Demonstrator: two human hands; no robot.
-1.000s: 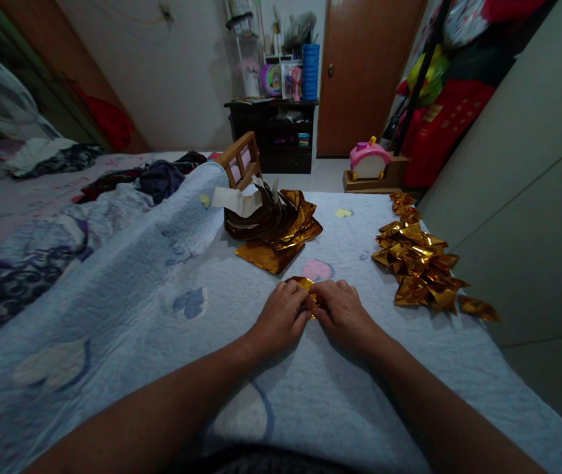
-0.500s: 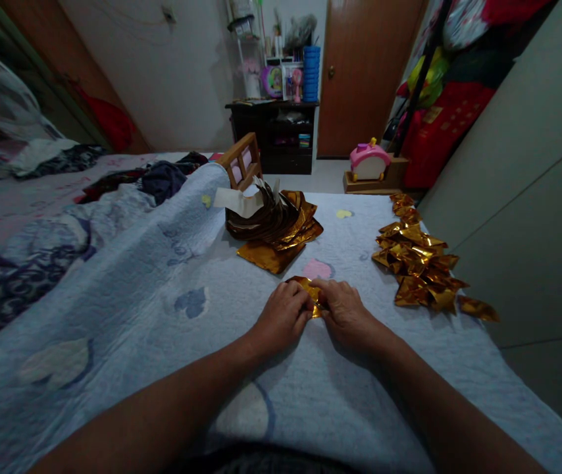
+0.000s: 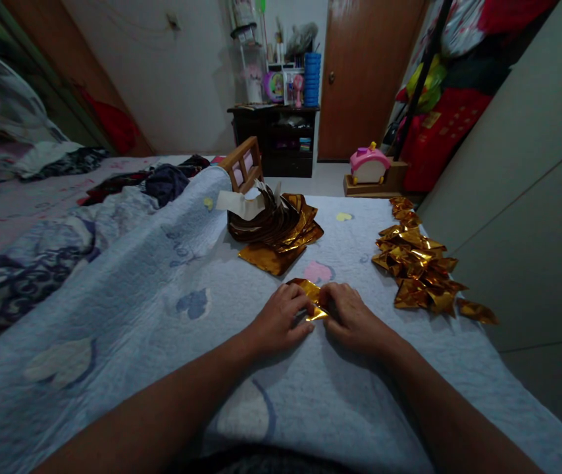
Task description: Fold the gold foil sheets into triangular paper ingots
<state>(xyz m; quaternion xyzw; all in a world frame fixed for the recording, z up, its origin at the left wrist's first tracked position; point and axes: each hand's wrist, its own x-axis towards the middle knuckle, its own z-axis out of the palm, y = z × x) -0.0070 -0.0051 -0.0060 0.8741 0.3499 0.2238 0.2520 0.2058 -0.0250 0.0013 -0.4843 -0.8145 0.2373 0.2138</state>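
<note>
A sheet of shiny gold foil paper (image 3: 312, 291), partly folded, lies on the bed between my hands. My left hand (image 3: 285, 313) has its fingers curled on the sheet's left side, covering part of it. On the other side my right hand (image 3: 349, 309) pinches the sheet's right edge between thumb and fingers. Just beyond them sits a fanned stack of gold foil paper (image 3: 281, 220), some of its pale backs turned up. One flat gold sheet (image 3: 272, 258) sticks out under the stack. To the right lies a heap of folded gold foil pieces (image 3: 416, 263).
A pale blue quilt (image 3: 162, 342) with heart patterns covers the bed. Clothes (image 3: 167, 183) lie on the left. A wooden rail (image 3: 246, 161) stands behind the stack. Farther back are a dark cabinet (image 3: 274, 148) and a pink toy (image 3: 368, 164). A pale cupboard (image 3: 532, 230) borders the right side.
The near edge of the gold sheet has lifted into a brighter fold. My left fingers have loosened slightly, and my right hand has shifted a little to the right.
</note>
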